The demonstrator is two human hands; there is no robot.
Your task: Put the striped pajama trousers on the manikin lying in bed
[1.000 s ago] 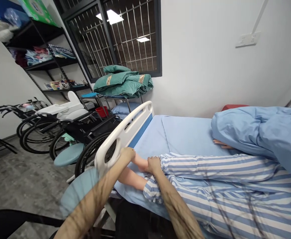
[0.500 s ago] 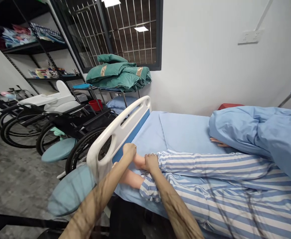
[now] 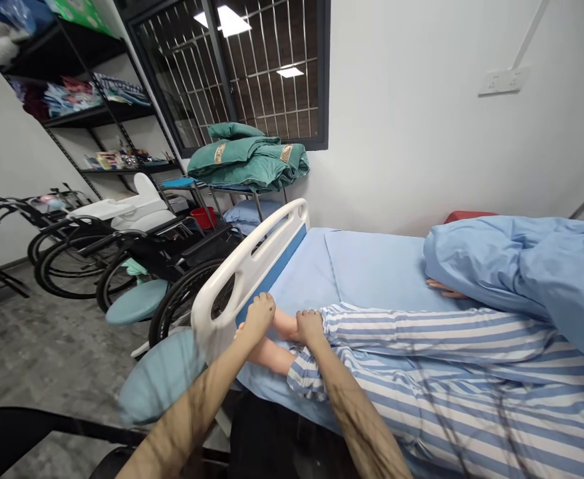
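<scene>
My left hand (image 3: 261,315) is closed over the front part of the manikin's far foot, close beside the bed's footboard (image 3: 203,299). Around the ankle (image 3: 285,324) of that same leg, just below the trouser cuff, my right hand (image 3: 309,326) is wrapped. The toes of the far foot are hidden under my left hand. The near leg (image 3: 275,358) lies bare below the cuff, its foot partly covered by my left wrist. Blue-and-white striped trousers (image 3: 422,330) cover both legs, which lie stretched out on the light blue sheet (image 3: 376,266).
A bunched blue quilt (image 3: 511,259) covers the upper body, with the manikin's fingers (image 3: 444,288) showing at its edge. Beyond the footboard stand wheelchairs (image 3: 152,259) and round stools (image 3: 159,376). Folded green bedding (image 3: 252,159) is stacked under the window.
The view has shifted a little, so the scene sits slightly lower and further right. My left hand has turned slightly, showing more of its knuckles. Both hands keep their hold on the far leg.
</scene>
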